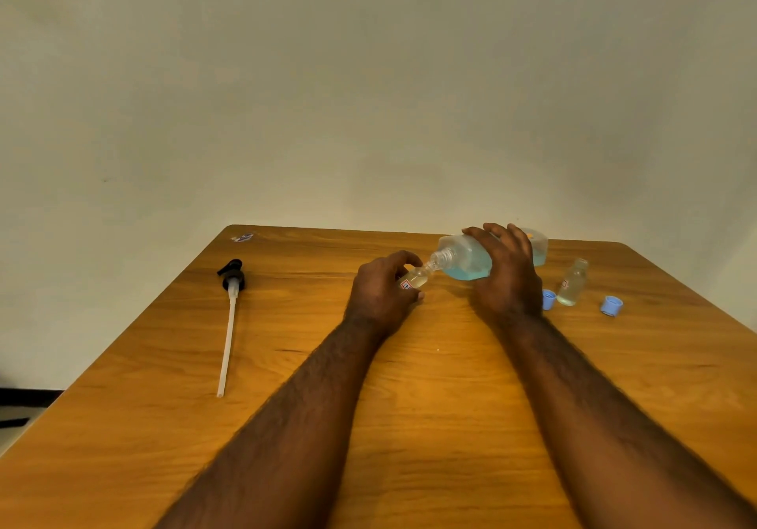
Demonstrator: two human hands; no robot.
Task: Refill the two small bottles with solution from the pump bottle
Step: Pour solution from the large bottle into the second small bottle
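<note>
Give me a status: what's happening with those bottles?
Left hand grips small bottle. Right hand tips pump bottle into it. Second bottle stands uncapped. Pump head, caps lie aside.

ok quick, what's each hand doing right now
left hand: grips a small bottle
right hand: grips the tilted pump bottle

No text can be read anywhere. A red-and-white label (pixel 406 284) is seen on the tilted small bottle (pixel 418 279), which is gripped in the left hand (pixel 383 293), but its marks are too small to be made out. A similar red-edged label (pixel 565 283) is carried on the standing small bottle (pixel 574 282) and is likewise illegible. A blue-and-white sticker (pixel 243 237) is stuck at the far left corner of the bench (pixel 286 364); its print is blurred. An orange mark (pixel 530 236) is glimpsed on the pump bottle (pixel 463 260), unreadable.
</note>
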